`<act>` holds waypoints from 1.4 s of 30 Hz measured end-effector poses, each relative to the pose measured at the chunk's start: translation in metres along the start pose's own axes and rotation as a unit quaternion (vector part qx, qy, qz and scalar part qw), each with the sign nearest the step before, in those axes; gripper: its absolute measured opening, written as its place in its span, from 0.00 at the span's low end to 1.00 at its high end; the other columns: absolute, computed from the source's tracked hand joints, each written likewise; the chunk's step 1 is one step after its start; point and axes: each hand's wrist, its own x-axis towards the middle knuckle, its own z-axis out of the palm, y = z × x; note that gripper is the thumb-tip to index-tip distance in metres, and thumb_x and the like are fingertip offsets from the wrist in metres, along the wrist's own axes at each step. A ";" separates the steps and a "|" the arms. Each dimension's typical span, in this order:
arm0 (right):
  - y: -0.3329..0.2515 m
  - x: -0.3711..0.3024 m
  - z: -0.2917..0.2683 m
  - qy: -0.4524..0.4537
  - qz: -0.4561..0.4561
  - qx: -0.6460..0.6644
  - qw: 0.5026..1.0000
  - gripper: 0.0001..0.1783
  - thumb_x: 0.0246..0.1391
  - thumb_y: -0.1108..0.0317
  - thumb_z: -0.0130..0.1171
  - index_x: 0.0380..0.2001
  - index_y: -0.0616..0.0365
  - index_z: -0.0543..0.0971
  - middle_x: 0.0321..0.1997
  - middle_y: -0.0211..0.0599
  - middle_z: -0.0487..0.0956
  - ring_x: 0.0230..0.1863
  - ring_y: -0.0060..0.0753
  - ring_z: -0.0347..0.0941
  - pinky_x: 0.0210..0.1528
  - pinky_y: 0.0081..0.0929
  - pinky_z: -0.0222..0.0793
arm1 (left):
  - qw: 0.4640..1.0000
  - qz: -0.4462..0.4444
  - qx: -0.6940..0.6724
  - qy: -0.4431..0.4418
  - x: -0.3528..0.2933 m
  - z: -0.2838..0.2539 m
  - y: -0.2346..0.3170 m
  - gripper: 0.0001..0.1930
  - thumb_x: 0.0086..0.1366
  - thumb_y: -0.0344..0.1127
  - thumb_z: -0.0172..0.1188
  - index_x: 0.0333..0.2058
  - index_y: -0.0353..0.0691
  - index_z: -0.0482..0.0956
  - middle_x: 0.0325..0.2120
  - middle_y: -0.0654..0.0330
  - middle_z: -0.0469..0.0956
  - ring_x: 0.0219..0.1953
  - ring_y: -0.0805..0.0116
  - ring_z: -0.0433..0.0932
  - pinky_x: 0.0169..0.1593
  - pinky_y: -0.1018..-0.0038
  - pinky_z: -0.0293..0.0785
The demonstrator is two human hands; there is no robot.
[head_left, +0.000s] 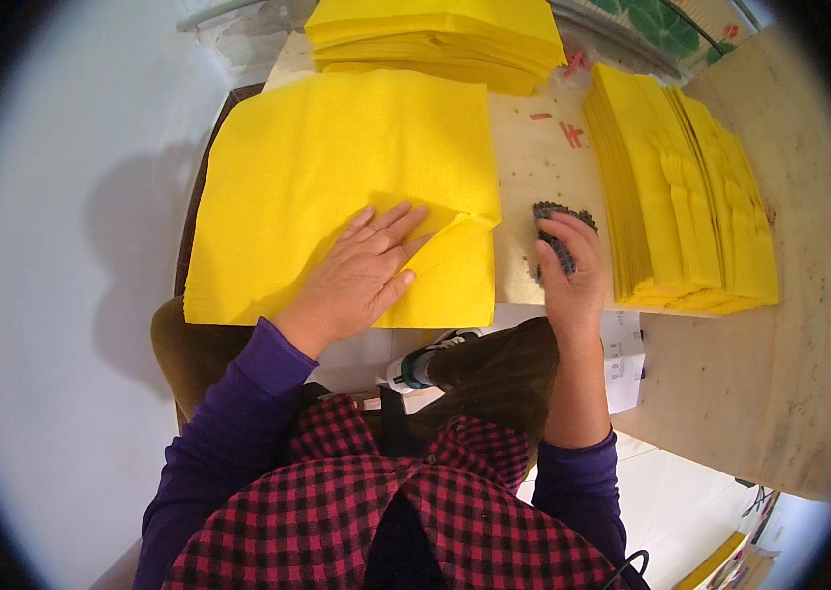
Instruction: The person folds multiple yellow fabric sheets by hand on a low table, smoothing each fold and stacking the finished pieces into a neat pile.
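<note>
A wide yellow felt-like sheet (337, 147) lies in front of me, at the top of a pile. Its right side has a raised, creased fold (455, 234). My left hand (356, 275) rests flat on the sheet with fingers spread, just left of that fold. Beyond the sheet's right edge, my right hand (577, 285) grips a small dark grey, bumpy-textured pad (563, 258) between thumb and fingers, over the wooden board. Part of the pad is hidden by the fingers, and I cannot make out its exact kind.
A thick yellow stack (435, 39) stands at the back; another yellow stack (676, 197) is at the right. The wooden board (533, 162) bears red marks. A white wall (71, 246) runs along the left. Below the board are my legs, a shoe (415, 364) and a printed white paper (624, 369).
</note>
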 end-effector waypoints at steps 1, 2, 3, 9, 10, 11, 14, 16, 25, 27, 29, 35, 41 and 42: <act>0.013 -0.004 -0.004 0.020 0.049 -0.048 0.997 0.16 0.47 0.75 0.64 0.42 0.57 0.81 0.50 0.43 0.75 0.52 0.47 0.71 0.57 0.35 0.65 | 1.000 0.002 0.000 0.000 0.000 0.000 -0.001 0.23 0.69 0.41 0.46 0.57 0.35 0.68 0.66 0.53 0.58 0.68 0.56 0.55 0.69 0.56 0.47; 0.025 -0.008 -0.006 0.032 0.016 -0.100 0.994 0.16 0.47 0.75 0.64 0.42 0.57 0.81 0.49 0.44 0.75 0.51 0.48 0.71 0.56 0.34 0.66 | 1.000 0.001 -0.010 -0.005 -0.001 0.000 -0.002 0.23 0.69 0.42 0.45 0.57 0.33 0.69 0.66 0.53 0.57 0.68 0.55 0.54 0.69 0.55 0.47; 0.036 -0.013 -0.007 0.041 0.018 -0.155 0.987 0.16 0.47 0.75 0.64 0.42 0.58 0.81 0.48 0.45 0.75 0.50 0.49 0.71 0.54 0.34 0.67 | 1.000 -0.001 -0.019 -0.012 -0.001 0.000 -0.004 0.24 0.69 0.42 0.44 0.56 0.31 0.69 0.67 0.52 0.56 0.69 0.54 0.54 0.69 0.55 0.46; 0.084 -0.014 -0.002 0.011 0.022 -0.134 0.991 0.11 0.48 0.73 0.64 0.37 0.60 0.81 0.39 0.46 0.75 0.41 0.49 0.73 0.45 0.34 0.69 | 0.999 0.000 -0.038 -0.008 -0.001 -0.002 -0.002 0.23 0.69 0.42 0.44 0.52 0.27 0.71 0.66 0.51 0.57 0.68 0.52 0.54 0.69 0.54 0.47; 0.087 -0.011 -0.002 0.006 0.033 -0.105 0.994 0.10 0.49 0.72 0.64 0.36 0.61 0.81 0.37 0.46 0.75 0.39 0.49 0.73 0.43 0.34 0.70 | 0.999 0.002 -0.037 -0.007 -0.001 -0.003 -0.001 0.22 0.69 0.41 0.45 0.52 0.27 0.71 0.66 0.51 0.57 0.68 0.52 0.55 0.69 0.54 0.47; 0.089 -0.008 -0.002 0.009 0.037 -0.128 0.991 0.09 0.49 0.72 0.64 0.35 0.61 0.81 0.36 0.45 0.75 0.38 0.48 0.73 0.42 0.34 0.70 | 0.999 0.001 -0.036 -0.007 -0.001 -0.003 -0.001 0.22 0.69 0.41 0.44 0.51 0.27 0.71 0.66 0.51 0.57 0.68 0.52 0.55 0.69 0.54 0.48; 0.083 0.001 -0.003 0.032 0.028 -0.159 0.986 0.07 0.50 0.73 0.63 0.34 0.61 0.81 0.33 0.44 0.75 0.35 0.47 0.73 0.40 0.33 0.69 | 0.999 -0.003 -0.036 -0.009 -0.001 -0.003 -0.001 0.22 0.70 0.42 0.44 0.51 0.27 0.71 0.66 0.51 0.57 0.68 0.52 0.54 0.69 0.54 0.47; 0.071 0.006 -0.008 0.051 0.032 -0.173 0.983 0.07 0.50 0.73 0.63 0.34 0.61 0.81 0.33 0.43 0.75 0.35 0.45 0.73 0.38 0.32 0.69 | 0.999 -0.001 -0.037 -0.012 -0.001 -0.004 -0.003 0.22 0.70 0.42 0.44 0.51 0.27 0.71 0.66 0.51 0.57 0.69 0.52 0.54 0.69 0.55 0.47; 0.002 -0.026 -0.003 -0.243 0.027 0.180 0.953 0.19 0.39 0.80 0.70 0.38 0.53 0.82 0.38 0.21 0.66 0.26 0.14 0.54 0.29 0.12 0.53 | 0.999 0.000 -0.036 -0.009 -0.001 -0.002 -0.004 0.24 0.70 0.43 0.43 0.56 0.31 0.69 0.67 0.52 0.56 0.69 0.54 0.53 0.69 0.55 0.46; -0.002 -0.025 0.003 -0.249 0.045 0.162 0.954 0.16 0.40 0.80 0.70 0.35 0.55 0.82 0.35 0.23 0.67 0.25 0.16 0.56 0.28 0.15 0.54 | 0.999 0.000 -0.036 -0.014 -0.001 -0.002 -0.003 0.24 0.70 0.43 0.43 0.57 0.31 0.68 0.67 0.52 0.56 0.69 0.54 0.53 0.70 0.55 0.45; -0.004 -0.021 0.007 -0.254 0.068 0.157 0.952 0.13 0.41 0.79 0.69 0.33 0.56 0.82 0.33 0.27 0.69 0.26 0.20 0.60 0.29 0.18 0.57 | 0.999 0.000 -0.033 -0.015 -0.001 -0.003 -0.004 0.25 0.70 0.44 0.43 0.58 0.32 0.68 0.67 0.53 0.56 0.69 0.54 0.52 0.70 0.56 0.45; -0.014 -0.007 0.007 -0.263 0.051 0.183 0.946 0.07 0.45 0.78 0.66 0.29 0.60 0.79 0.31 0.31 0.71 0.33 0.27 0.68 0.34 0.21 0.63 | 1.000 0.000 -0.018 -0.001 0.000 -0.001 -0.002 0.24 0.69 0.44 0.45 0.61 0.44 0.67 0.66 0.54 0.59 0.68 0.56 0.55 0.69 0.56 0.47; -0.029 0.009 0.004 -0.271 -0.030 0.143 0.951 0.07 0.47 0.78 0.66 0.28 0.60 0.76 0.29 0.25 0.66 0.25 0.17 0.56 0.27 0.17 0.53 | 1.000 0.006 -0.013 -0.015 0.001 0.000 -0.004 0.27 0.68 0.52 0.45 0.61 0.45 0.67 0.66 0.51 0.58 0.68 0.53 0.54 0.69 0.55 0.46; -0.032 0.012 0.004 -0.273 -0.038 0.135 0.952 0.07 0.47 0.77 0.66 0.28 0.60 0.76 0.29 0.25 0.66 0.25 0.17 0.56 0.27 0.17 0.53 | 1.000 0.010 -0.014 -0.013 0.001 0.000 -0.005 0.29 0.68 0.54 0.45 0.61 0.45 0.67 0.66 0.51 0.58 0.68 0.53 0.54 0.69 0.55 0.46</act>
